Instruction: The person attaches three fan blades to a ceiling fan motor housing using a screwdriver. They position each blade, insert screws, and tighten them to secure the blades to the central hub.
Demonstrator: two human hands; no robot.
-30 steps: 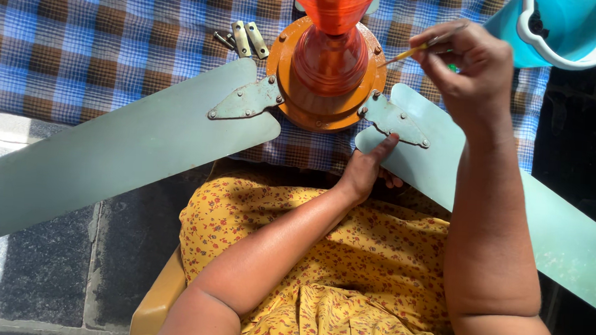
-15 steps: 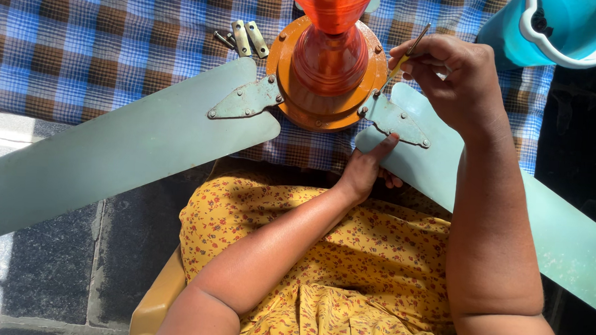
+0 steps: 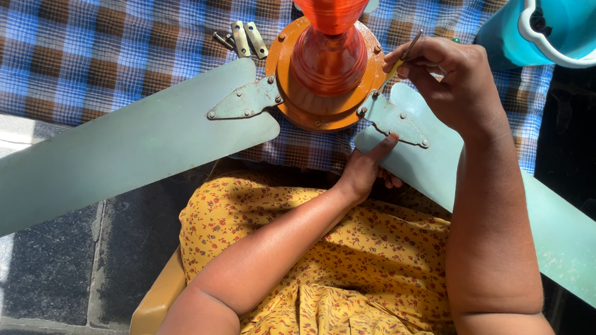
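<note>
Right hand (image 3: 452,80) curled shut above; left hand (image 3: 366,171) flat below.

Two pale green fan blades (image 3: 118,155) (image 3: 513,219) flank one orange motor hub (image 3: 323,74), each joined to it by one metal bracket (image 3: 245,101) (image 3: 395,121). Two loose brackets (image 3: 248,39) lie just left of the hub on one checked cloth (image 3: 81,34). One screwdriver (image 3: 397,60) and two hands (image 3: 366,171) (image 3: 452,80) work at the hub's right; one teal bucket (image 3: 563,28) stands farther right.
</note>
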